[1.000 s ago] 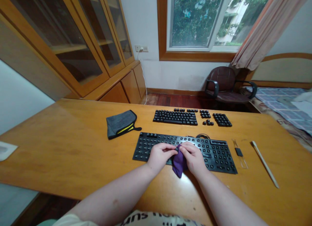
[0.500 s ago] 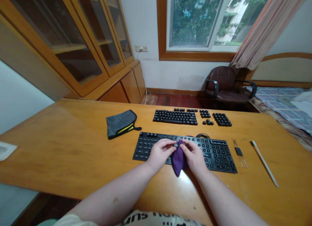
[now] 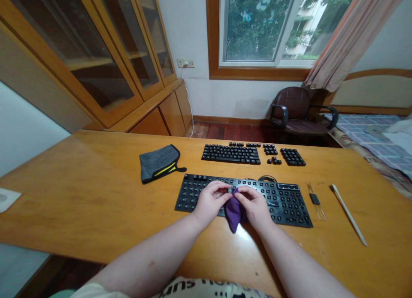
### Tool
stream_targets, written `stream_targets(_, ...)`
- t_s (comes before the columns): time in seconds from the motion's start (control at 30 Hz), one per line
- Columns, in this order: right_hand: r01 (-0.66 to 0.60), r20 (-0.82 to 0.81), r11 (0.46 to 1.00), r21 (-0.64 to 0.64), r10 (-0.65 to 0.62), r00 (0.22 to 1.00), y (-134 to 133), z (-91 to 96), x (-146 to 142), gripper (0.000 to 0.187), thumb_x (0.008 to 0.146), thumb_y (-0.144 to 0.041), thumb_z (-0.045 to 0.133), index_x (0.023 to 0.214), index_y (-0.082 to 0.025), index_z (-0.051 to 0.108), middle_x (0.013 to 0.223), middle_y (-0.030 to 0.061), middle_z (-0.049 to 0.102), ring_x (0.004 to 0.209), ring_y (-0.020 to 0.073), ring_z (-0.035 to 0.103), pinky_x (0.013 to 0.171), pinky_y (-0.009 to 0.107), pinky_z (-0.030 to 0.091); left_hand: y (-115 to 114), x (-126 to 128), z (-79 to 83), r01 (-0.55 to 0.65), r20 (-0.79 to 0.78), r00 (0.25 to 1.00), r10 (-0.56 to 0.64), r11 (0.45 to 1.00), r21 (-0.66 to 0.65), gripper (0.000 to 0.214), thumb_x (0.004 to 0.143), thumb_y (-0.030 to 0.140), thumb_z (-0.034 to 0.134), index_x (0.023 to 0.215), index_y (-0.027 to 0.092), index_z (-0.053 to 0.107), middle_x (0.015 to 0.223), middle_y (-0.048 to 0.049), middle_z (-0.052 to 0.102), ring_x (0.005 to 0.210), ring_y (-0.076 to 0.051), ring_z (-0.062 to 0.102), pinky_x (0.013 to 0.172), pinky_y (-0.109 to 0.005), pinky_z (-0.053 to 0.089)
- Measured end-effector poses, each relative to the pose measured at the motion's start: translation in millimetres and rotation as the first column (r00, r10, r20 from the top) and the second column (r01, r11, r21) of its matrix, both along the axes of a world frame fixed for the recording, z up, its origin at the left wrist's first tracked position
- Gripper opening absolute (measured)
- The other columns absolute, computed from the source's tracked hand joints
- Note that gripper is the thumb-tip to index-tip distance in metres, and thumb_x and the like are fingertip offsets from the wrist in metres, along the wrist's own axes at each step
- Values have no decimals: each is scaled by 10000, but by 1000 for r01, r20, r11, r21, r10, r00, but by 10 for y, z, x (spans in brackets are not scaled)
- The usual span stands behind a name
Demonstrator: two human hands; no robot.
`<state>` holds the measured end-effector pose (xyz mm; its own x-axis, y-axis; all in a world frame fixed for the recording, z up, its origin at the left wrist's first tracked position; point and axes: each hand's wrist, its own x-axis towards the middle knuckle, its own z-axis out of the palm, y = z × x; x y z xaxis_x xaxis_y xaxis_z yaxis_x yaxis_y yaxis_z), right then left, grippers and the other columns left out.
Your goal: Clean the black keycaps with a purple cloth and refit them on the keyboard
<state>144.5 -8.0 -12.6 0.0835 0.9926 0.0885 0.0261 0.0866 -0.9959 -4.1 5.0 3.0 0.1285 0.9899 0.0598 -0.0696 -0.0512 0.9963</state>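
Over the middle of a black keyboard base [image 3: 291, 210], stripped of most of its keycaps, my two hands meet. My left hand [image 3: 210, 200] is closed, pinching a small dark keycap [image 3: 230, 190] between thumb and fingertips. In my right hand [image 3: 254, 203] a purple cloth [image 3: 234, 214] is pinched, its top pressed against the keycap and its lower end hanging down toward the base's near edge. A few keycaps [image 3: 200, 177] still sit along the base's upper left row. My hands cover part of the base.
Behind the base, loose black keycaps [image 3: 230, 154] lie grouped in keyboard order. A folded grey cloth [image 3: 160, 161] with yellow lining rests to the left. On the right are a wire keycap puller [image 3: 315, 199] and a long white-handled brush [image 3: 349, 216]. A cable [image 3: 268, 178] lies behind the base.
My fingers have shifted slightly, and the purple cloth's top has moved a little left and down against the keycap. The keycap stays in my left hand; the things around have not moved.
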Motion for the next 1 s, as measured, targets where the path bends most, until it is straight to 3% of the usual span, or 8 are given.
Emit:
stream_targets(0.17, 59, -2, 998, 3, -59, 998, 20, -4, 25, 81, 671, -268, 660, 704, -197, 680, 771, 38, 663, 758, 188, 600, 765, 343, 457, -2, 22, 34, 2, 58, 998, 6, 991, -135, 247, 606, 141, 680, 850, 144, 639, 837, -50, 647, 791, -153, 611, 792, -304, 490)
stream_targets(0.5, -143, 55, 989, 43, 140, 989, 2, 18, 46, 178, 689, -210, 662, 855, -247, 715, 849, 46, 662, 828, 187, 595, 789, 338, 453, 7, -15, -72, -45, -1, 999, 45, 989, -139, 128, 565, 176, 712, 674, 131, 662, 702, -42, 684, 688, -165, 634, 704, -291, 512)
stream_targets(1.0, -44, 33, 998, 45, 43, 999, 17, 6, 72, 49, 641, -189, 684, 654, -227, 712, 705, 29, 675, 708, 177, 608, 707, 315, 471, -36, -3, 24, -53, -23, 998, 50, 986, -158, 113, 528, 145, 724, 636, 144, 691, 701, -48, 705, 689, -179, 648, 709, -294, 519)
